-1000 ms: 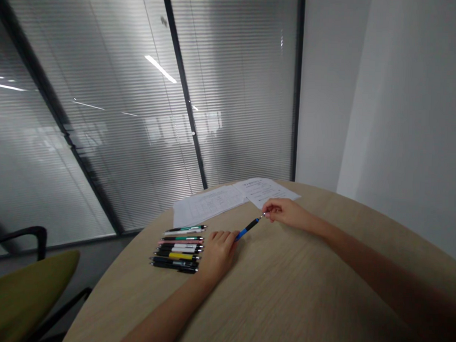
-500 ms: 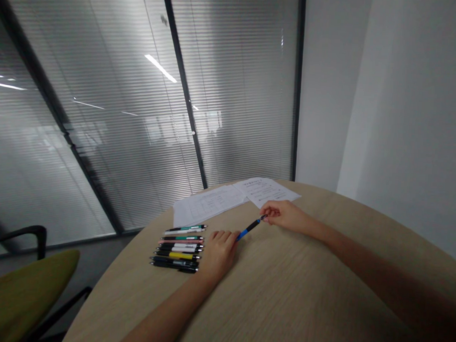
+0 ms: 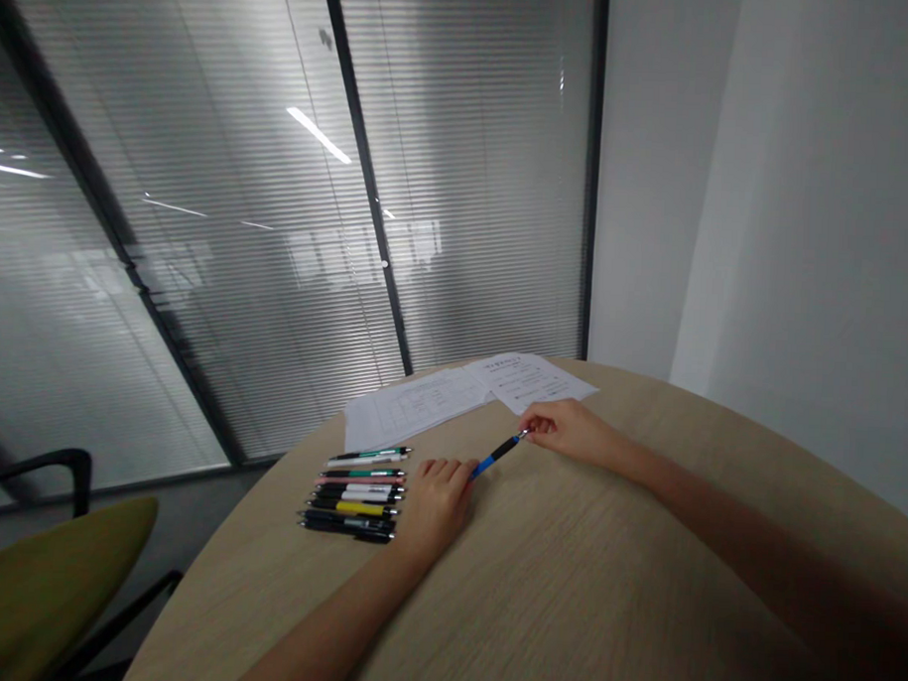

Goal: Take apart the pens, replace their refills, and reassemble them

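Observation:
A blue pen (image 3: 497,456) with a black grip slants up to the right between my two hands. My left hand (image 3: 439,499) is closed around its blue end, low over the table, and hides that end. At the pen's silver tip, the fingers of my right hand (image 3: 553,423) are pinched together. Just left of my left hand lies a row of several pens (image 3: 355,494), side by side, in black, white, green, pink and yellow.
Printed paper sheets (image 3: 422,404) lie at the far side of the round wooden table (image 3: 587,574). A green chair (image 3: 65,575) with black armrests stands to the left. Behind the table are a glass partition with blinds (image 3: 496,203) and a pale wall (image 3: 816,214).
Almost nothing differs. The fingers of my right hand have shifted very slightly at the pen's tip; my left hand and the row of pens stay in place.

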{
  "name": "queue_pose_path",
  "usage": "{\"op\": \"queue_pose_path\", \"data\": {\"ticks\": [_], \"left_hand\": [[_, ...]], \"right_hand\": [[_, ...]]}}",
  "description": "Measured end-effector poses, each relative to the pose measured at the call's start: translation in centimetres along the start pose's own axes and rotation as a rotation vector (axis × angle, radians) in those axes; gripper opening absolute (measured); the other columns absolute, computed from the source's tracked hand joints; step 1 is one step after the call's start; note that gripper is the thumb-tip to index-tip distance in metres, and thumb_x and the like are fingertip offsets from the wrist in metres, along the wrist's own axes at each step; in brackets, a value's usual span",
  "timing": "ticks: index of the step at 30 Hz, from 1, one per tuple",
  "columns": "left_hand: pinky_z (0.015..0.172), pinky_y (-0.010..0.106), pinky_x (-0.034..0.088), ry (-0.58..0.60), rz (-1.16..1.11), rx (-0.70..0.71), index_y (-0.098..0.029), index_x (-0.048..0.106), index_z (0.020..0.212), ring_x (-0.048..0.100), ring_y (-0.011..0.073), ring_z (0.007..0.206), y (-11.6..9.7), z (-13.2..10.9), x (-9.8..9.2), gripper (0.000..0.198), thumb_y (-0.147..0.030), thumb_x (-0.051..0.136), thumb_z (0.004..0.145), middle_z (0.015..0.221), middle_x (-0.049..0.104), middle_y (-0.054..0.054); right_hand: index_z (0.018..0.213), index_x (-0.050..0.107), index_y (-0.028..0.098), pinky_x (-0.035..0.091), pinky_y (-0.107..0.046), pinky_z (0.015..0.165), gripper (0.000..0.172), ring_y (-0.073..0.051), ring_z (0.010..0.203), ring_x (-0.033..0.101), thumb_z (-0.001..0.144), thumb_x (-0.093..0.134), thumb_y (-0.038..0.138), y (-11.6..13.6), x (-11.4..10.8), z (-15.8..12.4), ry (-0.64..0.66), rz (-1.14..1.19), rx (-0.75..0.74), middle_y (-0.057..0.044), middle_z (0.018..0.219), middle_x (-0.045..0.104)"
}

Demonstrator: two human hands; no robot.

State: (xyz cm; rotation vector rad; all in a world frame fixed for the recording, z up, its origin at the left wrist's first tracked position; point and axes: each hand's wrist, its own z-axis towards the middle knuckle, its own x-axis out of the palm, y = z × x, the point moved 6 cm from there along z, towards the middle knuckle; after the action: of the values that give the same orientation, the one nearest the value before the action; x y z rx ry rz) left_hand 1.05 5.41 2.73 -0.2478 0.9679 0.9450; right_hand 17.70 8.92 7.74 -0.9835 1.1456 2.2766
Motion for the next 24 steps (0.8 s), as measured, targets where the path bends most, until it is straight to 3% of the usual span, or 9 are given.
{"op": "queue_pose_path", "data": {"ticks": [10, 17, 24], "left_hand": [[0.065, 0.030, 0.035, -0.015, -0.003, 0.013, -0.017, 0.052, 0.100, 0.054, 0.0181, 0.071, -0.07, -0.07, 0.02, 0.022, -0.012, 0.042, 0.081, 0.075, 0.061, 0.003], [0.064, 0.030, 0.035, -0.037, 0.013, 0.047, -0.018, 0.053, 0.100, 0.053, 0.0172, 0.069, -0.43, -0.08, -0.41, 0.022, -0.013, 0.039, 0.082, 0.073, 0.060, 0.004], [0.064, 0.032, 0.035, -0.073, 0.019, 0.108, -0.017, 0.051, 0.105, 0.049, 0.0191, 0.072, -0.77, -0.27, -0.86, 0.024, -0.015, 0.038, 0.085, 0.075, 0.059, 0.005]], "right_hand": [[0.073, 0.063, 0.016, 0.040, -0.022, 0.055, 0.010, -0.013, 0.060, 0.055, 0.068, 0.055, 0.018, -0.25, 0.37, 0.01, 0.004, 0.029, -0.001, -0.002, 0.065, 0.062], [0.072, 0.059, 0.015, 0.037, -0.021, 0.050, 0.011, -0.011, 0.052, 0.051, 0.072, 0.051, 0.023, -0.03, 0.60, -0.27, 0.094, 0.068, 0.025, 0.000, 0.057, 0.058], [0.052, 0.050, 0.017, 0.034, -0.020, 0.043, 0.031, -0.009, 0.039, 0.045, 0.079, 0.040, 0.028, -0.12, 0.74, -0.57, 0.125, 0.040, 0.097, 0.002, 0.042, 0.049]]}}
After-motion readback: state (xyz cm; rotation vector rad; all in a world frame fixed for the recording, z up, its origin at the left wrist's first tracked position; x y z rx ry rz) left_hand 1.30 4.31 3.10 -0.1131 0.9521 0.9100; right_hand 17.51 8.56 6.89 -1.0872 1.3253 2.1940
